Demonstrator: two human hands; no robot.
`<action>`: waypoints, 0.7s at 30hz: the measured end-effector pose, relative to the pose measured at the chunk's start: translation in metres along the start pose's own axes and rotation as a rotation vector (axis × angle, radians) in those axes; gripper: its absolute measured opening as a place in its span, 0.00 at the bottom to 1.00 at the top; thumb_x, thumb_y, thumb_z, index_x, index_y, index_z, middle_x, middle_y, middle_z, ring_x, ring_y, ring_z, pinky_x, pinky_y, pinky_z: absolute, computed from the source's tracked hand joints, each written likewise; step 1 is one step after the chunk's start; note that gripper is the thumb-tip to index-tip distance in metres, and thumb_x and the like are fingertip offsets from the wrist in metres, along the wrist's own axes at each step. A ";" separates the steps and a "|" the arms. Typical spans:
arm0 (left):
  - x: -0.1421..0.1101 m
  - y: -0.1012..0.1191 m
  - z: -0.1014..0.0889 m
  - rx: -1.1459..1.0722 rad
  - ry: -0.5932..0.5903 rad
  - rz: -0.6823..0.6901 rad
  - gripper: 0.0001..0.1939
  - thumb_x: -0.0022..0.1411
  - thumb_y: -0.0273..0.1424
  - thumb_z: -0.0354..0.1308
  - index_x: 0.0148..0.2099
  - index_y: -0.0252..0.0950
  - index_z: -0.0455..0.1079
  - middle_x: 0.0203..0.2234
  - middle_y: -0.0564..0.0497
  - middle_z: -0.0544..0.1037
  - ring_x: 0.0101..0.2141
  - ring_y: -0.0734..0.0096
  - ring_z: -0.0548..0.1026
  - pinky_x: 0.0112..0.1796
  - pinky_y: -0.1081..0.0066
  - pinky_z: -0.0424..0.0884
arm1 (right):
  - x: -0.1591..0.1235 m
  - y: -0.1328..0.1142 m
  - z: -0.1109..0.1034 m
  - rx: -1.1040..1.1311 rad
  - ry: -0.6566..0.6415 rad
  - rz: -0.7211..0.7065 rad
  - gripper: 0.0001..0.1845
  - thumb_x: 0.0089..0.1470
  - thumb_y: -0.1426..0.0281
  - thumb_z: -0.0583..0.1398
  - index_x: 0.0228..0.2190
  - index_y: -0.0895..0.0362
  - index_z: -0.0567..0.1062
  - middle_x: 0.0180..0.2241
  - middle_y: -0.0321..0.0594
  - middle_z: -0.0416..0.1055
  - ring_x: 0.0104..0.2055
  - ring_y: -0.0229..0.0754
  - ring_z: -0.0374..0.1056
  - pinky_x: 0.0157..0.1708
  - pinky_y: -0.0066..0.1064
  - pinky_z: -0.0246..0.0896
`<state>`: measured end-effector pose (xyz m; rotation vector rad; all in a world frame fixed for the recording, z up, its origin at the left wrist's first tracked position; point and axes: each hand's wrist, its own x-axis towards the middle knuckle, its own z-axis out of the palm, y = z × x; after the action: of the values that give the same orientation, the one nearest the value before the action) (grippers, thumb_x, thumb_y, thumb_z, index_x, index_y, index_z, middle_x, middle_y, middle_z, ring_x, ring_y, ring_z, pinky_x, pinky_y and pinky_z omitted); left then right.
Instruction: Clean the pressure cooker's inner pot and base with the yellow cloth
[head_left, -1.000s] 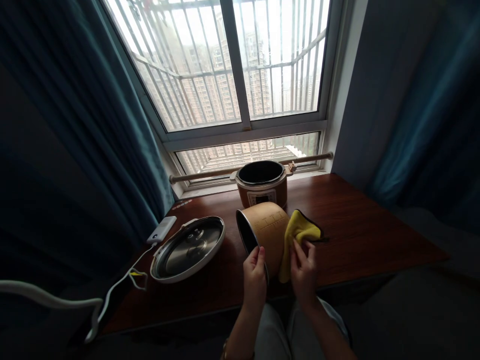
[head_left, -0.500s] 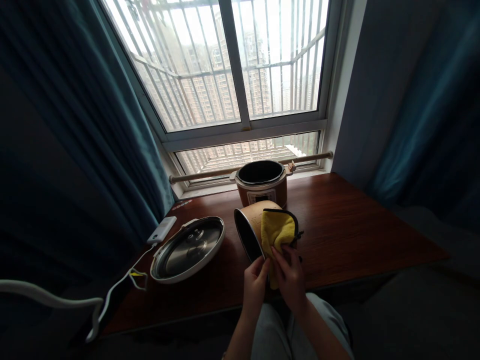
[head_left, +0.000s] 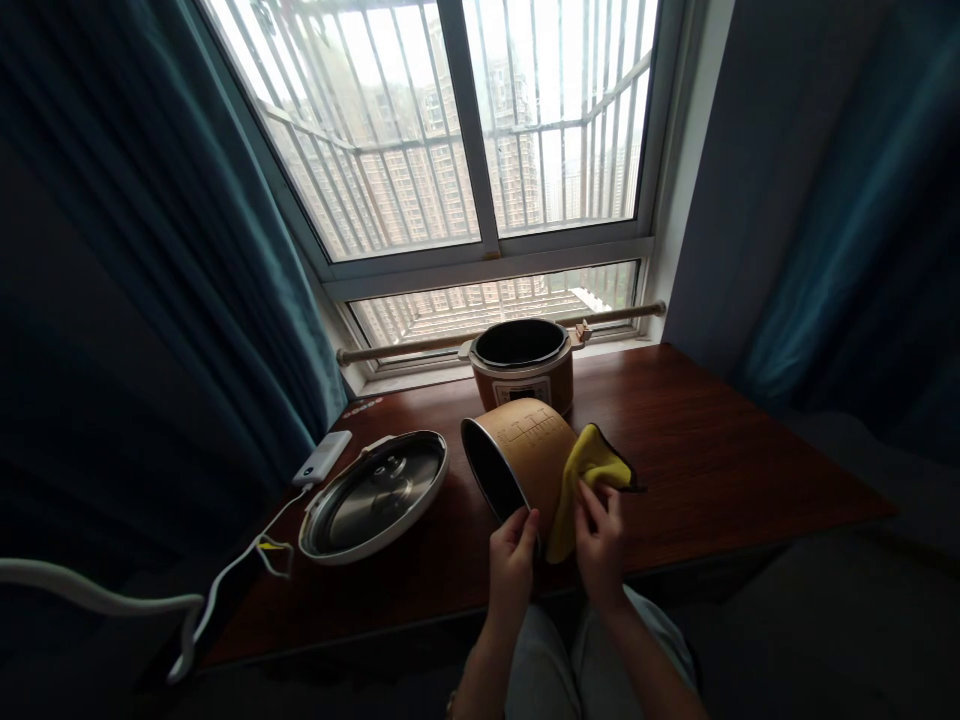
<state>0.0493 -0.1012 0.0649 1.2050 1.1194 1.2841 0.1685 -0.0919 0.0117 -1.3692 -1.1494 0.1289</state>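
Observation:
A gold inner pot (head_left: 534, 445) with a dark inside lies on its side, its mouth facing left. My left hand (head_left: 513, 560) is closed on the pot's near rim, thumb and fingers pinching the edge. My right hand (head_left: 600, 535) grips a yellow cloth (head_left: 596, 462) with dark edging, held at the pot's base end on the right. Part of the cloth hangs down against the pot's side. Behind the pot stands the cooker body (head_left: 523, 372), open at the top, with a control panel on its front.
A round lid (head_left: 375, 500) rests inside up at the left of the wooden table (head_left: 705, 440). Beside it are a white power bank (head_left: 323, 459) and a white cable (head_left: 225, 580). A barred window, a rail (head_left: 622, 315) and blue curtains (head_left: 247, 250) surround the table.
My right hand has moved right with the yellow cloth, from the pot's side toward its base, uncovering the markings. My left hand stays at the rim.

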 end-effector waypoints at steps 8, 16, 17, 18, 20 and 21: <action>0.004 0.005 -0.003 -0.157 -0.017 -0.063 0.15 0.53 0.40 0.58 0.32 0.30 0.71 0.23 0.50 0.73 0.27 0.72 0.70 0.28 0.75 0.66 | -0.016 -0.020 0.005 -0.013 -0.107 -0.221 0.18 0.56 0.73 0.52 0.47 0.51 0.71 0.44 0.45 0.63 0.46 0.43 0.63 0.44 0.36 0.63; 0.008 0.028 0.000 -0.329 0.032 -0.135 0.18 0.50 0.40 0.61 0.36 0.30 0.72 0.27 0.47 0.76 0.26 0.70 0.74 0.28 0.73 0.70 | -0.003 0.001 0.000 -0.074 0.058 -0.064 0.17 0.57 0.71 0.51 0.46 0.56 0.71 0.40 0.46 0.63 0.44 0.44 0.63 0.43 0.40 0.62; 0.010 0.032 -0.001 -0.343 0.039 -0.138 0.18 0.50 0.40 0.61 0.37 0.30 0.72 0.27 0.47 0.77 0.26 0.70 0.74 0.27 0.73 0.70 | -0.009 -0.003 -0.001 -0.079 0.040 -0.112 0.17 0.57 0.72 0.51 0.46 0.55 0.71 0.40 0.46 0.63 0.44 0.44 0.63 0.43 0.39 0.63; 0.011 0.036 -0.003 -0.353 0.046 -0.140 0.18 0.50 0.40 0.62 0.36 0.30 0.72 0.27 0.47 0.77 0.25 0.70 0.74 0.26 0.74 0.70 | -0.016 -0.008 -0.001 -0.088 0.010 -0.171 0.17 0.56 0.72 0.51 0.47 0.54 0.71 0.41 0.46 0.62 0.45 0.44 0.63 0.43 0.38 0.63; 0.015 0.041 -0.006 -0.366 0.053 -0.142 0.17 0.50 0.39 0.62 0.35 0.29 0.72 0.26 0.47 0.77 0.24 0.71 0.74 0.25 0.75 0.70 | -0.029 -0.017 -0.002 -0.113 -0.077 -0.308 0.19 0.56 0.74 0.51 0.48 0.51 0.70 0.44 0.45 0.62 0.47 0.44 0.62 0.45 0.38 0.63; 0.016 0.043 -0.007 -0.374 0.054 -0.144 0.16 0.50 0.39 0.62 0.35 0.29 0.72 0.25 0.47 0.77 0.24 0.72 0.74 0.25 0.75 0.69 | -0.033 -0.021 -0.002 -0.128 -0.122 -0.372 0.20 0.56 0.75 0.51 0.49 0.50 0.69 0.45 0.44 0.61 0.48 0.44 0.61 0.45 0.38 0.62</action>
<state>0.0389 -0.0881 0.1084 0.8030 0.9334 1.3488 0.1426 -0.1216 0.0104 -1.2468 -1.5173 -0.1324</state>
